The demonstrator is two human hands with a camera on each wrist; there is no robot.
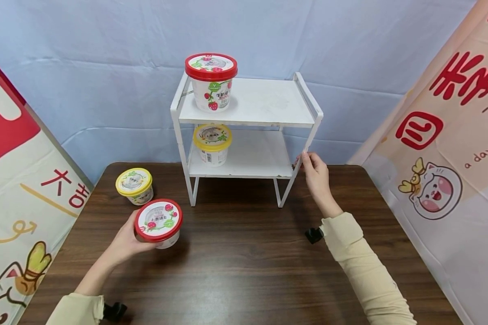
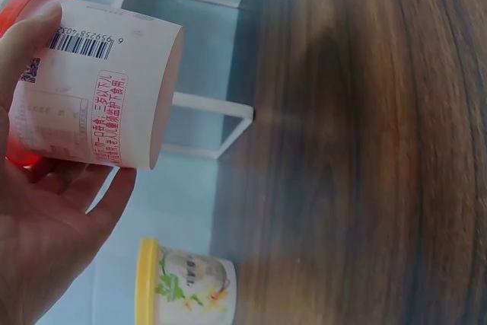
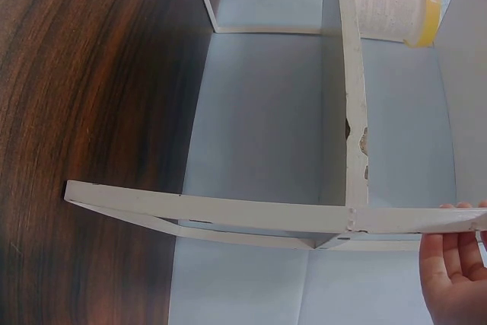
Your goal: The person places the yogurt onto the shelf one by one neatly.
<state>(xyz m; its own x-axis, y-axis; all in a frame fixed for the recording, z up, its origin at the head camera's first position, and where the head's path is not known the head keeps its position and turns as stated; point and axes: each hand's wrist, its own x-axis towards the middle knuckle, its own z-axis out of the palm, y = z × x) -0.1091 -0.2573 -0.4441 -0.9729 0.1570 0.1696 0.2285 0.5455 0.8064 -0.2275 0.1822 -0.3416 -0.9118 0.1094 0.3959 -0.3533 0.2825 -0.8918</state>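
My left hand (image 1: 126, 240) holds a white tub with a red lid (image 1: 158, 219) by its side. The tub's barcode side shows in the left wrist view, and its base is raised above the tabletop. My right hand (image 1: 318, 178) grips the right upright of a white two-tier shelf (image 1: 260, 101), with fingers around the bar in the right wrist view. Another red-lidded tub (image 1: 212, 85) stands upright at the left of the top tier. A smaller yellow-lidded tub (image 1: 213, 144) stands on the lower tier's left side.
A second yellow-lidded tub (image 1: 134, 185) stands on the dark wooden table (image 1: 244, 271), just behind the held tub and left of the shelf. A pale blue cloth (image 1: 126, 90) hangs behind the table. Printed banners (image 1: 443, 149) flank both sides.
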